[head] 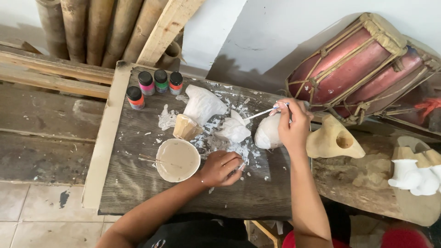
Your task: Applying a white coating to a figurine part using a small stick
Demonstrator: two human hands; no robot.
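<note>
My right hand (292,127) grips a thin paintbrush (262,113) whose tip points left at a small white plaster piece (233,129) on the dark wooden board (138,183). Behind that hand sits a rounded white plaster figure (266,133). My left hand (222,167) rests on the board with its fingers curled, just right of a round bowl of pale beige liquid (178,160). What the curled fingers hold, if anything, is hidden. A beige mould (186,127) and a larger white plaster form (202,104) lie above the bowl amid white crumbs.
Several small paint bottles (154,85) with black caps stand at the board's back left. A tan hollow mould (333,139) lies at the right, white figurines (413,177) further right. A red rope-laced drum (363,64) leans on the wall. Bamboo poles (92,27) and planks stand at the back left.
</note>
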